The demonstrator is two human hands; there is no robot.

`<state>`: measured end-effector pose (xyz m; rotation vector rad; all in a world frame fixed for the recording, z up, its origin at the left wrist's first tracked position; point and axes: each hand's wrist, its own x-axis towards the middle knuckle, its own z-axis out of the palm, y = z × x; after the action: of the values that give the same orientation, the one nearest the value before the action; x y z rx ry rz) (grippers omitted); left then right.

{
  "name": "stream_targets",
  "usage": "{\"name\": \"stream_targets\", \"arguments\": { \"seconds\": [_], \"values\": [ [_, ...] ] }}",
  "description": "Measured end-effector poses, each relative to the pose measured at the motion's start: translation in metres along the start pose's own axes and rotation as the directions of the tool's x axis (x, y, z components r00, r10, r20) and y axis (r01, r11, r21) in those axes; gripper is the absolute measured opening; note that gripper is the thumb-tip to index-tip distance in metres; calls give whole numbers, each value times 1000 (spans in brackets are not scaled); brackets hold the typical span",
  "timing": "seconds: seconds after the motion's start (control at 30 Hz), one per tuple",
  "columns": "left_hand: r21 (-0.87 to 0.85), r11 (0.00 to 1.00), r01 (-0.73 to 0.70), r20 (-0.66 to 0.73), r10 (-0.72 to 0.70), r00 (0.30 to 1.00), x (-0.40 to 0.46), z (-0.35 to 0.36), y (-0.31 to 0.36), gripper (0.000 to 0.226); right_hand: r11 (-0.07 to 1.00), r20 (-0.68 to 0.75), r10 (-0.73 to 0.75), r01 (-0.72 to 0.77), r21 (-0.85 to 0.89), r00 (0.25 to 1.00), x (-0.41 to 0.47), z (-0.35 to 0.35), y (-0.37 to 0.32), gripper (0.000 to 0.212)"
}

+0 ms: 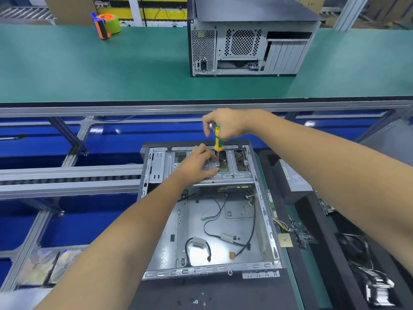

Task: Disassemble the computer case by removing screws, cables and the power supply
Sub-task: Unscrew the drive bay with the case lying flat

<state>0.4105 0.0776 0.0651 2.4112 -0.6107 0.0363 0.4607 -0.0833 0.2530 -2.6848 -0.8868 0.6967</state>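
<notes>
An open computer case (178,220) lies on its side in front of me, with loose black cables (223,233) on its bare metal floor. At its far end sits a silver drive cage (237,173). My right hand (225,125) grips a yellow-green screwdriver (218,140) held upright, its tip down on the cage top. My left hand (199,164) rests on the cage and pinches the screwdriver's shaft near the tip. Several loose screws (195,301) lie on the dark panel below the case.
A second closed computer case (248,41) stands on the green conveyor belt (89,68) behind. An orange tape dispenser (105,25) sits far left on it. A grey power supply (295,182), circuit boards and a fan (353,247) lie to the right.
</notes>
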Motion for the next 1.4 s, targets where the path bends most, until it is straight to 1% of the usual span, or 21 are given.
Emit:
{"name": "stream_targets", "arguments": {
  "seconds": [0.07,0.13,0.17,0.27,0.4,0.47,0.53,0.57,0.63,0.7,0.73,0.8,0.87,0.93,1.0,1.03,1.1,1.17,1.2,1.33,1.4],
  "values": [
    [-12,1000,13,1,-13,1000,0,-1,0,32,971,-8,13,-15,-237,1000,-2,-5,-3,20],
    [-20,999,27,13,-27,1000,-1,-1,1,32,889,-74,24,-55,-455,997,-1,-7,-6,22],
    [-21,999,30,16,-29,999,-2,-2,3,32,862,-91,13,-57,-503,996,1,-8,-6,25],
    [-33,998,47,3,-47,999,-2,-1,3,30,896,-72,10,-41,-442,997,6,-9,-2,24],
    [-30,999,42,-18,-42,999,-1,0,3,28,993,27,-57,60,-98,998,5,-14,0,4],
    [-24,998,50,-15,-50,999,-1,0,4,28,993,32,-91,93,-69,995,2,-15,1,19],
    [-17,998,58,-12,-58,998,-1,-1,4,30,987,67,-109,116,-109,992,3,-15,2,27],
    [-17,998,64,-9,-64,998,-1,0,4,31,981,77,-112,123,-151,991,3,-15,4,24],
    [-26,997,76,2,-76,997,-1,-1,5,31,923,50,-90,102,-371,995,3,-16,2,6],
    [-31,996,79,8,-79,997,-2,-2,5,31,808,-6,-74,57,-586,997,4,-16,2,26],
    [-29,997,77,9,-77,997,-2,-2,6,31,771,-15,-75,49,-636,997,5,-17,2,29],
    [-28,996,79,11,-79,997,-2,-2,6,31,791,-1,-106,84,-606,994,7,-17,2,20],
    [-24,996,87,8,-87,996,-2,-2,7,31,889,16,-160,151,-431,987,8,-17,5,3],
    [-17,995,97,10,-97,995,-2,-2,8,32,957,20,-205,204,-208,979,5,-15,5,21],
    [-13,994,105,10,-105,994,-2,-3,10,33,972,49,-218,221,-81,975,3,-12,7,25],
    [-13,994,107,9,-107,994,-2,-3,10,33,973,59,-205,210,-94,977,3,-11,8,21],
    [-17,993,116,13,-116,993,-2,-3,10,32,938,19,-162,160,-307,987,6,-15,11,14],
    [-19,993,119,18,-118,993,-2,-4,11,32,836,-42,-157,110,-538,987,8,-18,11,29],
    [-17,993,113,13,-113,993,-2,-4,11,31,808,-51,-177,116,-577,983,9,-19,12,31],
    [-6,996,93,-7,-93,996,-2,-3,11,29,863,-1,-192,169,-476,981,9,-19,14,19],
    [-3,996,86,-12,-86,996,-3,-3,11,29,925,38,-203,204,-321,978,7,-20,13,5]
  ]
}}
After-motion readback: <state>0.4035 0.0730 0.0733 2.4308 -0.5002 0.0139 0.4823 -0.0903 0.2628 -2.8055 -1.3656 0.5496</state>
